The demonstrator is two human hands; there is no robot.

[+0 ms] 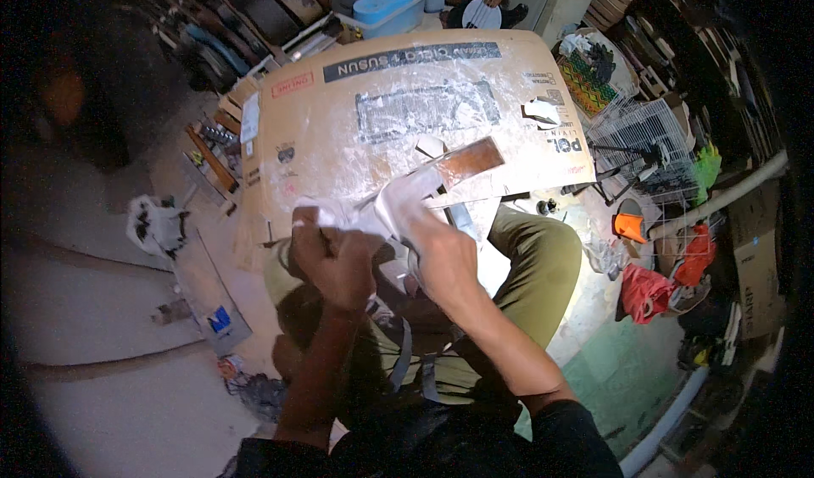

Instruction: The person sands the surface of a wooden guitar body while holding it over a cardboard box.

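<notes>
Both of my hands meet over my lap, at the near edge of a large flattened cardboard sheet. My left hand is closed, its fingertips smeared by motion around a pale thing I cannot make out. My right hand is closed on a white, folded, sheet-like piece, also partly blurred. Just beyond the fingers, a flat strip with a brown, shiny face slants up to the right over the cardboard. White powder covers much of the sheet. A small pale scrap lies beside the strip.
Another white scrap rests at the cardboard's right. A blue-and-white tub and a banjo-like instrument stand beyond it. To the right are a wire rack, an orange-and-black object and a red bag. Long tools lie left.
</notes>
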